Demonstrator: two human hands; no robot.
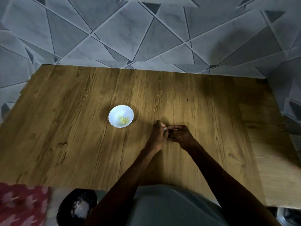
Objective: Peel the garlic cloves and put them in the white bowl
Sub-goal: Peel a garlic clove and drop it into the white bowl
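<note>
between both hands [169, 134], garlic clove [165, 129], orientation unclear

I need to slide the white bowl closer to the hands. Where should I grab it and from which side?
Take the white bowl by its rim on the right, the side nearest the left hand and right hand. It stands upright and open on the table, so a thumb-inside pinch fits there. Peeled cloves lie low inside, clear of the rim.
</note>
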